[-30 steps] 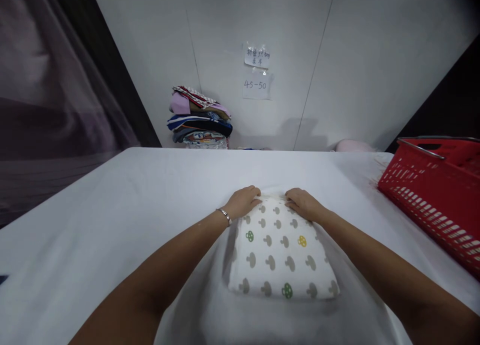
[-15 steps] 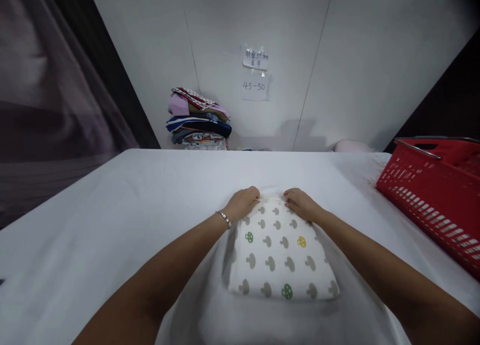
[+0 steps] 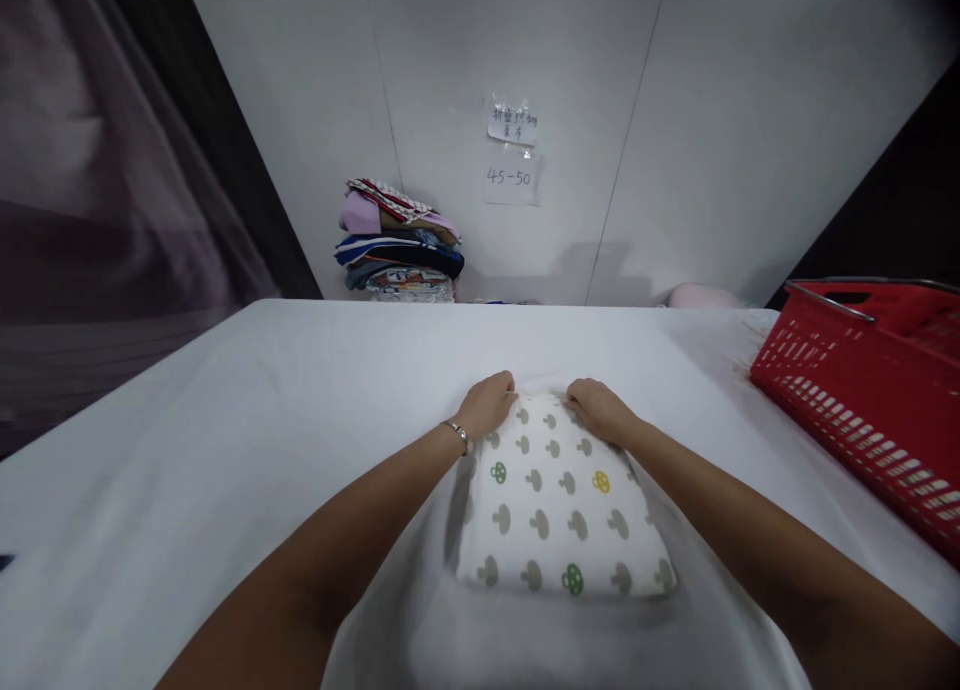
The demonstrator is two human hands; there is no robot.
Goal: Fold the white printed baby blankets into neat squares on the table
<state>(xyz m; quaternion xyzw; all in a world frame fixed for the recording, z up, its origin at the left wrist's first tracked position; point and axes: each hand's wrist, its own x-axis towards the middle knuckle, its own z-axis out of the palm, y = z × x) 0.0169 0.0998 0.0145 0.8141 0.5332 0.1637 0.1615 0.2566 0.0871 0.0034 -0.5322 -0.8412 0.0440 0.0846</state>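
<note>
A folded white cloth (image 3: pixel 555 510) printed with grey, green and yellow mushrooms lies on the white-covered table (image 3: pixel 337 370), its wide edge nearest me. At its far left corner, my left hand (image 3: pixel 489 402), with a silver bracelet on the wrist, has its fingers closed on the fabric edge. My right hand (image 3: pixel 600 408) grips the far right corner the same way, fingers curled in. Between the two hands runs the cloth's far edge. The fingertips of both hands are partly hidden.
To the right stands a red plastic basket (image 3: pixel 855 370) with a metal handle. A pile of folded fabrics (image 3: pixel 401 240) rises behind the table's far edge. Paper signs (image 3: pixel 512 150) are taped to the wall. A curtain (image 3: pixel 112 220) hangs at the left.
The fingers of both hands have curled tighter around the cloth's far corners. The cloth itself has stayed almost in place.
</note>
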